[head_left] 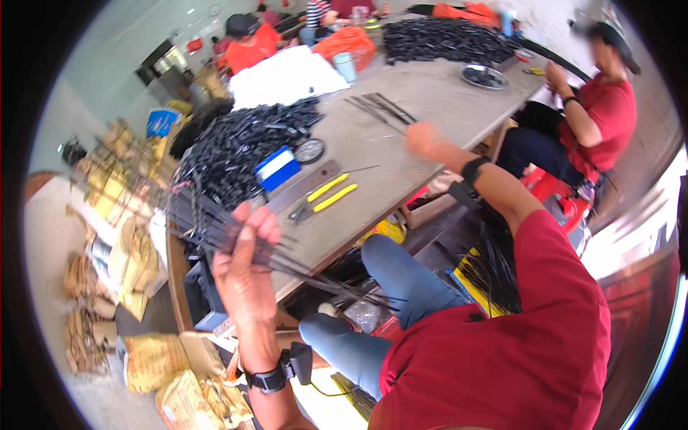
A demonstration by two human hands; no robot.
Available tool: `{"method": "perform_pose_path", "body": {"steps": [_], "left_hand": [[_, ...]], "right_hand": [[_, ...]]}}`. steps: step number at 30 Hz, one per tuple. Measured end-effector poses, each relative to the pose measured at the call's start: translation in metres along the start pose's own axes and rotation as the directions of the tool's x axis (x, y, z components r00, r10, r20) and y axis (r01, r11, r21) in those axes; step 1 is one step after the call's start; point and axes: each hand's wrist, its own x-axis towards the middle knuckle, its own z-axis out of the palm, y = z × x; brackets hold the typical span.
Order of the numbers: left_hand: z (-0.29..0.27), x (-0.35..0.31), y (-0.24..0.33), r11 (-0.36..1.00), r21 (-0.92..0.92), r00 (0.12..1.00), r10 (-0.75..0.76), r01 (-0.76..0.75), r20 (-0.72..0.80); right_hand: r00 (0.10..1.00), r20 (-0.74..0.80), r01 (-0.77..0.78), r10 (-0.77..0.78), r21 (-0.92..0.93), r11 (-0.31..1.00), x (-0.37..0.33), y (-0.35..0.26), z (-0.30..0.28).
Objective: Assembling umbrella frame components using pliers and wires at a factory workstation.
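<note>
At eight to nine o'clock, a loose bundle of thin, dark, splayed strips [215, 231] sits pinched in your left hand [245, 281], while at one your blurred right hand [424, 138], its grip unclear, meets a few more strips [392, 110] over the worn grey-brown table [430, 89], a black heap [244, 143] at ten, yellowish sacks [158, 362] at eight.

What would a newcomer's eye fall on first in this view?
Probably the heap of black pieces on the left part of the table, with another dark heap at its far end. Nearer, the left hand grips a bundle of thin dark rods, while the blurred right hand is at the ends of similar rods. Bright yellow-handled pliers lie on the table between the hands.
</note>
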Motion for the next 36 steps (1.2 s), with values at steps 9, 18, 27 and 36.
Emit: {"method": "perform_pose_path", "body": {"steps": [9, 18, 27, 36], "left_hand": [[-0.008, 0.01, -0.007, 0.991, -0.07, 0.993, -0.109, 0.112, 0.042], [-0.02, 0.018, -0.004, 1.0, -0.023, 1.0, -0.014, 0.014, -0.024], [-0.015, 0.015, 0.009, 0.996, -0.064, 0.997, 0.067, -0.07, -0.047], [-0.018, 0.012, 0.007, 0.998, -0.065, 0.998, 0.007, -0.003, 0.062]], "right_hand": [[0.844, -0.537, 0.42, 0.002, 0.663, 0.619, -0.025, -0.141, -0.073], [0.784, -0.615, 0.62, -0.084, 0.772, 0.14, -0.119, -0.236, -0.112], [0.776, -0.621, 0.63, -0.107, 0.768, 0.113, -0.126, -0.243, -0.11], [0.883, -0.329, 0.2, -0.336, 0.909, -0.366, -0.098, -0.244, -0.121]]}}
